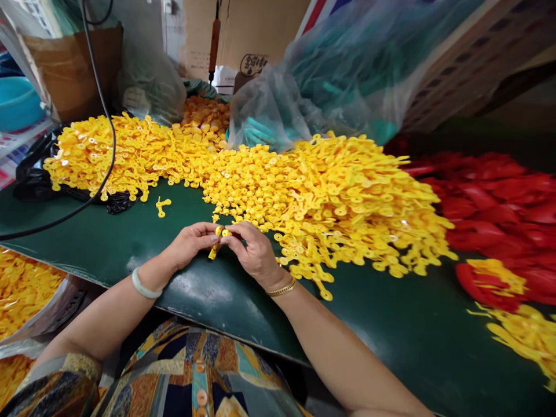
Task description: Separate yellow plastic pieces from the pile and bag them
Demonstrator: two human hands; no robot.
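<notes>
Near the front of the dark green table (182, 313), my two hands meet at the fingertips. My left hand (194, 242) pinches a small yellow plastic part (214, 250) that hangs slightly below the fingers. Between the thumb and forefinger of my right hand (254, 252) is a small round yellow piece (226, 233), right beside the first part. I cannot tell whether the two touch. Just beyond my hands lies a heap of small yellow pieces (243, 182). Longer yellow parts with round ends (360, 197) are piled to the right.
Another yellow pile (99, 150) sits at the left, crossed by a black cable (112, 145). Red parts (499, 202) lie at the right. Behind are a clear plastic bag (278, 104) and a hanging orange screwdriver (214, 43). One yellow part (162, 207) lies alone.
</notes>
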